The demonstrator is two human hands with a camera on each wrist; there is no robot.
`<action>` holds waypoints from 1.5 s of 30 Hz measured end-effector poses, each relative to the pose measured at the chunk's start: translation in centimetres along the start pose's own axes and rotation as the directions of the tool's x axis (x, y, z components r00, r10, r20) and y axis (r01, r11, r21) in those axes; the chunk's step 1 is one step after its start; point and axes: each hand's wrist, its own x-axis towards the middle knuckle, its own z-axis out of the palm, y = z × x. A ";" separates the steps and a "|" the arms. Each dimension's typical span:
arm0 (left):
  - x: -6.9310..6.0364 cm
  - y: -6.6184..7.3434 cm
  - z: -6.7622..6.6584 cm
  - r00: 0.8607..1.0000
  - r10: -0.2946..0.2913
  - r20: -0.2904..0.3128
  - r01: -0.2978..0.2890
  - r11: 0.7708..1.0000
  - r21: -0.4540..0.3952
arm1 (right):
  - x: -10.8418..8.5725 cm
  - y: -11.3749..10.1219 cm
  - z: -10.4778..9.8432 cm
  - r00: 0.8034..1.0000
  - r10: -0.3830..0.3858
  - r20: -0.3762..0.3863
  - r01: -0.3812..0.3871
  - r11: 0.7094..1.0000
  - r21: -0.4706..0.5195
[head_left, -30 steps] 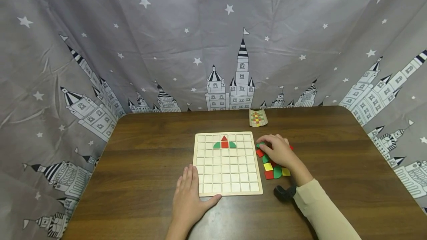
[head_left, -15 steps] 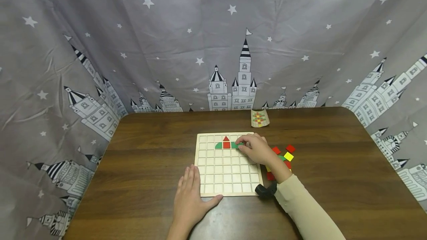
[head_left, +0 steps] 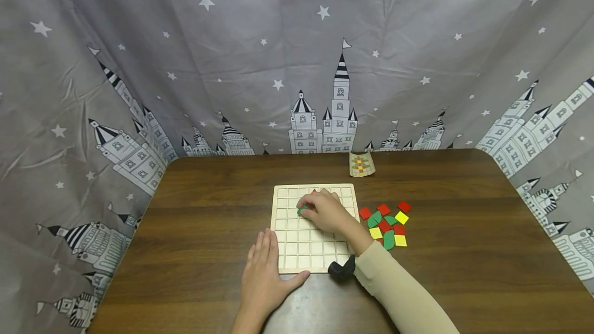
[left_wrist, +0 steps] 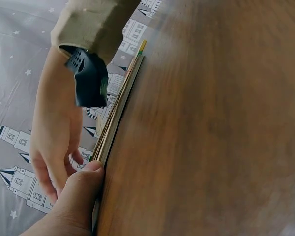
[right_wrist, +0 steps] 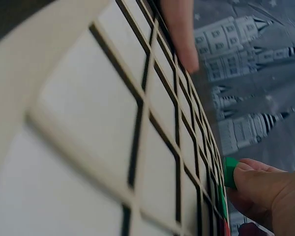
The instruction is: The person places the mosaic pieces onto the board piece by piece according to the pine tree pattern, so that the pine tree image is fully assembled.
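In the head view a wooden grid board lies on the table. My right hand is over its upper part, pinching a green piece between thumb and fingers. The right wrist view shows that green piece at the fingertips of my right hand. The tip of a red triangle shows above the hand; the hand hides the pieces around it. My left hand rests along the board's lower left corner with straight fingers, its thumb at the near edge. In the left wrist view its thumb touches the board's edge.
Right of the board lie several loose red, green and yellow pieces. A small card with a coloured pattern stands near the table's far edge. A black wrist device hangs by the right sleeve, over the board's near right corner. A grey curtain hangs behind.
My right hand has moved left from the loose pieces, over the board's upper right, to its upper left part, with a green piece held. My left hand has stayed at the board's corner.
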 end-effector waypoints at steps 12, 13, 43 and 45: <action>-0.1 0.1 -0.1 1.000 -0.009 0.019 0.009 1.000 0.001 | 0.8 -1.0 1.8 1.000 -0.016 -0.016 0.014 0.995 -0.094; -0.1 0.1 -0.1 1.000 -0.009 0.018 0.009 1.000 0.000 | 0.8 -1.0 1.9 1.000 -0.017 -0.020 0.015 0.995 -0.097; 0.1 0.0 0.1 1.000 -0.007 0.014 0.007 1.000 -0.004 | 1.8 -1.2 1.8 0.999 -0.043 -0.018 0.040 0.991 -0.128; 0.1 -0.1 0.1 1.000 -0.008 0.015 0.008 1.000 -0.005 | 1.8 -1.3 1.9 0.999 -0.037 -0.034 0.033 0.991 -0.127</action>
